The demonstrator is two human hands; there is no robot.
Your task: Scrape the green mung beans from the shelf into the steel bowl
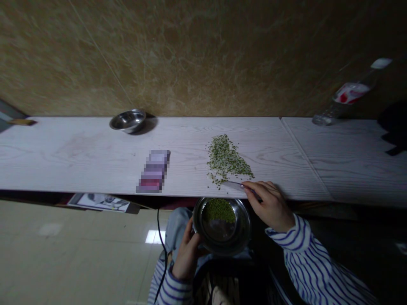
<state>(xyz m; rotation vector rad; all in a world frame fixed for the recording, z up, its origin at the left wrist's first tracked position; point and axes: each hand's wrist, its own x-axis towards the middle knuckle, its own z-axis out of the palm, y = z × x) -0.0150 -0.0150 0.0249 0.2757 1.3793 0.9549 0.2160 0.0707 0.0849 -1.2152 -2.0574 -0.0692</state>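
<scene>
My left hand (187,252) grips the left rim of a steel bowl (243,237), held just below the table's front edge. Small green beans (219,210) lie inside this bowl, gathered toward its far side. In my right hand (269,203) is a knife (233,185), its blade flat and low over the tabletop, pointing left. The blade tip is at the near edge of a spread of green beans (225,156) on the table. Whether the blade touches the wood I cannot tell.
On the white wood-grain table (184,135), a second steel bowl (129,121) stands back left. A blurred-out phone-like rectangle (154,171) lies nearer the front. A clear plastic bottle (349,95) and a dark object (396,127) are at the right. A black cable (162,241) hangs below.
</scene>
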